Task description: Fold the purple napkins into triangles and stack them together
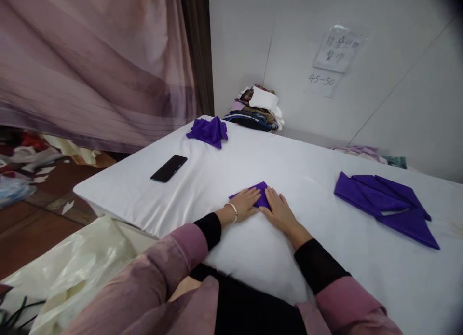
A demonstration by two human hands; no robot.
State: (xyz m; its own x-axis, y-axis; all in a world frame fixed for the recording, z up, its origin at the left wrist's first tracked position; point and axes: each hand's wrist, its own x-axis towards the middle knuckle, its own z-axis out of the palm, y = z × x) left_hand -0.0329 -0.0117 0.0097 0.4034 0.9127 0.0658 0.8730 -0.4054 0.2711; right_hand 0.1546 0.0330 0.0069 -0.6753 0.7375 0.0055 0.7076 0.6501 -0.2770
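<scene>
On the white cloth-covered tabletop [296, 166], the left hand [246, 203] and right hand [280, 211] lie flat, fingers extended, over a small purple fabric piece [262, 198], seemingly compactly folded; remaining folds I can't judge. A bunched purple cloth [209, 131] and a loosely folded purple cloth [388, 207] lie apart.

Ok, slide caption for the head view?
Left hand and right hand rest on a folded purple cloth on a white tablecloth, a phone to the left, another purple cloth to the right.

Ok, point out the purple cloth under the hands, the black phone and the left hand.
Purple cloth [263, 200]: head view, exposed part near its middle.
Black phone [169, 169]: head view, middle of its upper face.
Left hand [246, 203]: head view, its back.
</scene>
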